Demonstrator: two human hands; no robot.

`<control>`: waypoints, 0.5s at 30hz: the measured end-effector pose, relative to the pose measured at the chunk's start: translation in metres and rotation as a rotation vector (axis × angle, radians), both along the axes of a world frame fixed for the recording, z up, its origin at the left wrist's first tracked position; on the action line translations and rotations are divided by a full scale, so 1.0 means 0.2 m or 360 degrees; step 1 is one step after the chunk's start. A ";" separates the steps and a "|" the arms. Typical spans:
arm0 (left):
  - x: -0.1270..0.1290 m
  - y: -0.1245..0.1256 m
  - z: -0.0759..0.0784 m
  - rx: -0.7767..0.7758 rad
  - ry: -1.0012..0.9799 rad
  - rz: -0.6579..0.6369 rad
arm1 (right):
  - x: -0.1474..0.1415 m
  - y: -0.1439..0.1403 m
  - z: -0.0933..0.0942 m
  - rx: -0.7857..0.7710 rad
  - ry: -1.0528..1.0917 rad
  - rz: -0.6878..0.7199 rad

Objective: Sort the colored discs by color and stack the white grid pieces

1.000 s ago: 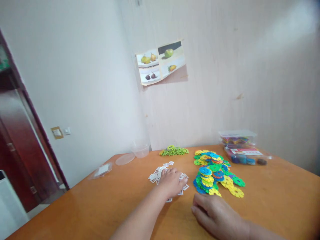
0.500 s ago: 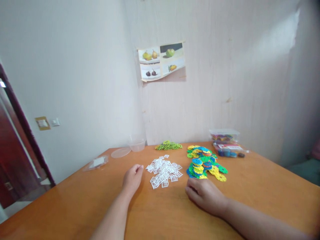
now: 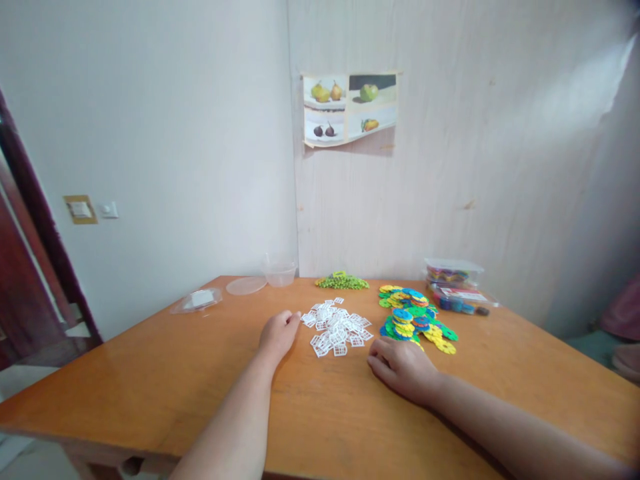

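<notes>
From the head camera, the wooden worktop [image 3: 150, 373] fills the lower half of the frame, pushed into a corner of pale walls. The left hand [image 3: 278, 335] rests on the wood just left of centre, fingers curled loosely inward, holding nothing; its fingertips sit right at the left edge of a heap of small white lattice pieces [image 3: 336, 328], touching or nearly so. The right hand [image 3: 403, 368] lies palm down, lower and to the right of that heap, fingers bent in a loose fist with nothing in them. It sits just below a pile of coloured flower-shaped discs [image 3: 415, 320] in green, yellow and blue; whether it touches the nearest disc I cannot tell.

Further back, toward the wall, a small cluster of green pieces [image 3: 343, 282] lies near centre. To its left stand a clear plastic tub [image 3: 280, 272], a round clear lid [image 3: 246, 285] and a flat clear packet [image 3: 197, 300]. At the right rear, clear boxes of coloured parts [image 3: 454, 279] are stacked. A poster of fruit pictures [image 3: 350, 109] hangs on the wall in the upper middle, and a light switch [image 3: 109, 210] sits at left, beside a dark red door frame [image 3: 30, 240].
</notes>
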State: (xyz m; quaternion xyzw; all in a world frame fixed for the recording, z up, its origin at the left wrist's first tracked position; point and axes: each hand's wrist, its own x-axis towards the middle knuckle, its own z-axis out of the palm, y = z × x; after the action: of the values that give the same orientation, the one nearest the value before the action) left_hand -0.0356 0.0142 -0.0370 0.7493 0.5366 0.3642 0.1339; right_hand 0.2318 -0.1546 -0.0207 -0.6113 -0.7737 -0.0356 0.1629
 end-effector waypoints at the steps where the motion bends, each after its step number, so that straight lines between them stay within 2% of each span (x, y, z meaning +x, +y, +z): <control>1: 0.00 0.00 0.00 -0.0009 0.0010 -0.0005 | -0.04 0.03 0.00 -0.0014 0.0016 -0.0006; 9: 0.03 -0.01 -0.01 -0.0017 0.0064 -0.0077 | -0.31 0.32 0.02 -0.0086 0.0079 -0.0047; 15: 0.03 0.01 -0.03 0.0025 -0.0002 -0.0067 | -0.35 0.45 0.01 0.0056 0.0231 -0.0004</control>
State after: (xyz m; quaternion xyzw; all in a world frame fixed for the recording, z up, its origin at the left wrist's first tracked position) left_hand -0.0304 0.0160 -0.0421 0.7613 0.5178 0.3658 0.1359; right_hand 0.1624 -0.0644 -0.0196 -0.6104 -0.7582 -0.0049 0.2291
